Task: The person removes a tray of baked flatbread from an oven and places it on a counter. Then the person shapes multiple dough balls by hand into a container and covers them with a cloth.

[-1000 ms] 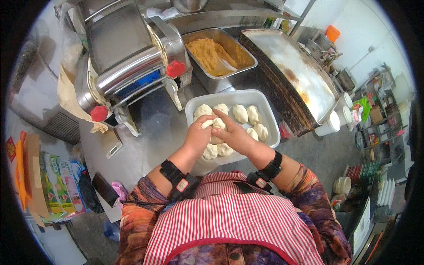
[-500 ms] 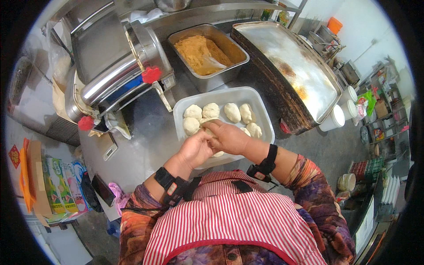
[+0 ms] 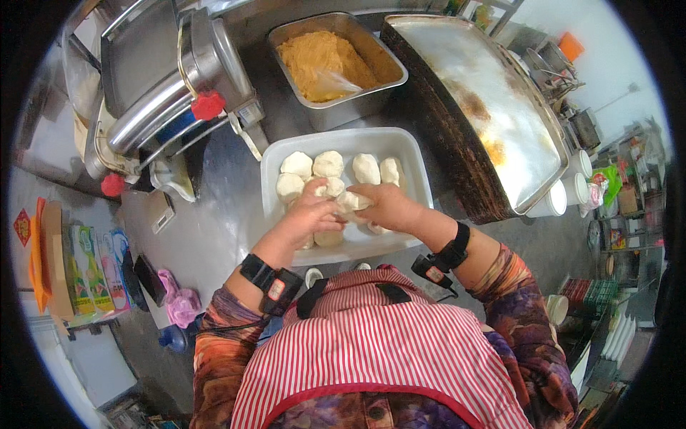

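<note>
Dough [image 3: 351,201], mostly hidden earlier, now shows, held in right hand [image 3: 394,208] fingers; left hand [image 3: 306,219] grip unclear.

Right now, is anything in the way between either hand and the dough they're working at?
Nothing visible is. The right hand holds a dough piece over the white tray, and the left hand is right beside it. Other dough pieces lie around, not between.

Pale glare whitens the metal sheet [image 3: 464,79]; edges curve into black.
</note>
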Action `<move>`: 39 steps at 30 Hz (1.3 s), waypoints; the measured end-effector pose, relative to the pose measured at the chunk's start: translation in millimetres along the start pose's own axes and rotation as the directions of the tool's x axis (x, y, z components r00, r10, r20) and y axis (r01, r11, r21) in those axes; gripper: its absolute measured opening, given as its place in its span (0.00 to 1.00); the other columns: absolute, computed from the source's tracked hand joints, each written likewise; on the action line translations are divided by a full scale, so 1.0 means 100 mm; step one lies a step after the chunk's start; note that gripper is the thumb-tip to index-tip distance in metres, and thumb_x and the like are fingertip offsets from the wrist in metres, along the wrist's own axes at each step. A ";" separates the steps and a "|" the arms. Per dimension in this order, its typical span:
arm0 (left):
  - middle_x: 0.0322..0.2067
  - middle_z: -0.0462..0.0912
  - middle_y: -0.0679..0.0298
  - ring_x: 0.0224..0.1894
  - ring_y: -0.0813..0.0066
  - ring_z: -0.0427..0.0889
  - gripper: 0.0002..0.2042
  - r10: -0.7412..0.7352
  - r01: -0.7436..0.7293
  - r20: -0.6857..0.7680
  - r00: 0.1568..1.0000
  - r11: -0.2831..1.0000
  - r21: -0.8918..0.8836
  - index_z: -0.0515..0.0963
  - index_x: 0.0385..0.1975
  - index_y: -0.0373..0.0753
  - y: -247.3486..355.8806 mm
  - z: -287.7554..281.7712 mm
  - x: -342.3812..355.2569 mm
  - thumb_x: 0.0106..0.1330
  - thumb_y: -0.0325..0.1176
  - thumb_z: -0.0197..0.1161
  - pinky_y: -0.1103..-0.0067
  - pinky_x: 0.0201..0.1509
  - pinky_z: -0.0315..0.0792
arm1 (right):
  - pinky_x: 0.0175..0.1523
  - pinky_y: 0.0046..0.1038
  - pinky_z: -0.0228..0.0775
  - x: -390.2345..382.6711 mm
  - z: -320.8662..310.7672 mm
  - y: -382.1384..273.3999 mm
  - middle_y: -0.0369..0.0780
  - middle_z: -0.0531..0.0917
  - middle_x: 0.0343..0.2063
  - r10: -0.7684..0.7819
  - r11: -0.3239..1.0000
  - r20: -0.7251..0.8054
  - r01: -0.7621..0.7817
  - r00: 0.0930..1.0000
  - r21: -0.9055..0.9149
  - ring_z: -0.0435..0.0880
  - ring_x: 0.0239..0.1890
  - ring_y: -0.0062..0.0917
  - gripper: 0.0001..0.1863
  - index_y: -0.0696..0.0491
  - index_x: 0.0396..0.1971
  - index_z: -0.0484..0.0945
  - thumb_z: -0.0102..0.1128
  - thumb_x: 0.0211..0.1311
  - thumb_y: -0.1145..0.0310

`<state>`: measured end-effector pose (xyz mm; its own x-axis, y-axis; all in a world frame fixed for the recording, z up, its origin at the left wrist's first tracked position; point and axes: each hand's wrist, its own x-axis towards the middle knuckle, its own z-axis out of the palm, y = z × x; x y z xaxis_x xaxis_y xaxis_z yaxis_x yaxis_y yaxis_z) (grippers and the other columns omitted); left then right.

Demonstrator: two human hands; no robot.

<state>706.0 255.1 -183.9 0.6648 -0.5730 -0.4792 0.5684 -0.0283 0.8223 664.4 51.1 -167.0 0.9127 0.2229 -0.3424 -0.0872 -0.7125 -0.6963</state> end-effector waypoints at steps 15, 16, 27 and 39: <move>0.36 0.80 0.59 0.35 0.71 0.79 0.16 0.077 0.025 -0.155 0.985 0.822 0.569 0.75 0.44 0.33 -0.37 -0.35 -0.05 0.57 0.33 0.61 0.77 0.39 0.73 | 0.54 0.36 0.69 0.26 0.20 0.51 0.43 0.77 0.47 -0.120 0.949 0.146 0.156 0.982 -0.272 0.73 0.53 0.42 0.22 0.49 0.46 0.76 0.59 0.46 0.71; 0.36 0.80 0.58 0.36 0.69 0.79 0.17 0.064 0.035 -0.129 0.990 0.762 0.646 0.75 0.44 0.34 -0.38 -0.32 -0.04 0.55 0.32 0.61 0.76 0.40 0.73 | 0.55 0.36 0.69 0.28 0.20 0.50 0.44 0.77 0.49 -0.068 0.927 0.204 0.137 0.977 -0.349 0.72 0.54 0.42 0.22 0.49 0.47 0.76 0.60 0.46 0.72; 0.35 0.73 0.54 0.39 0.53 0.76 0.15 0.237 -0.240 0.230 0.944 0.015 0.971 0.78 0.37 0.38 -0.46 -0.03 0.12 0.46 0.30 0.65 0.66 0.42 0.71 | 0.58 0.36 0.66 0.34 0.24 0.72 0.47 0.74 0.50 -0.444 0.881 -0.058 0.425 0.894 -0.207 0.73 0.53 0.43 0.24 0.50 0.47 0.76 0.53 0.45 0.79; 0.43 0.78 0.62 0.43 0.71 0.80 0.18 0.012 -0.006 0.035 0.999 0.986 -0.169 0.71 0.46 0.35 -0.09 -0.60 -0.01 0.53 0.24 0.56 0.74 0.47 0.75 | 0.58 0.34 0.66 0.04 0.02 0.42 0.46 0.71 0.56 -0.187 0.944 -0.092 0.204 0.978 0.260 0.71 0.57 0.37 0.30 0.54 0.59 0.66 0.60 0.54 0.67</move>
<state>729.1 304.9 -209.3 0.6539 -0.6020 -0.4582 0.6381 0.1134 0.7615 663.6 23.2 -199.1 0.9457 0.2898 -0.1471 0.0006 -0.4542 -0.8909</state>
